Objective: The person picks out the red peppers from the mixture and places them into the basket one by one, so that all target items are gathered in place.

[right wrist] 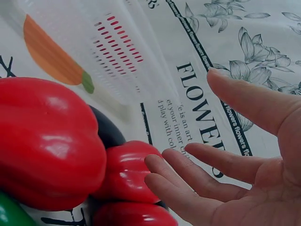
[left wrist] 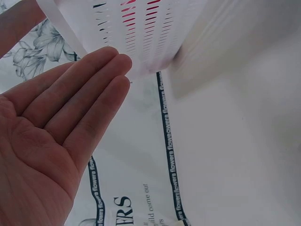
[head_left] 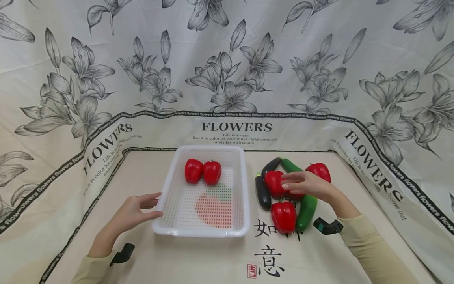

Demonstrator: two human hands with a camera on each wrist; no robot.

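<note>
Pepper (head_left: 273, 184), red, lies just beside the straight, empty fingers of the right hand (head_left: 309, 184); the step looks like reaching, and a grasp calls for curling them round it. The left hand's (head_left: 134, 213) extended fingers are at the basket (head_left: 200, 233), contact unclear.

White basket (head_left: 200, 232), two red peppers (head_left: 212, 172) inside, others (head_left: 283, 217) beside

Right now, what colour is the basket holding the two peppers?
The basket is white, showing best in the head view.
</note>
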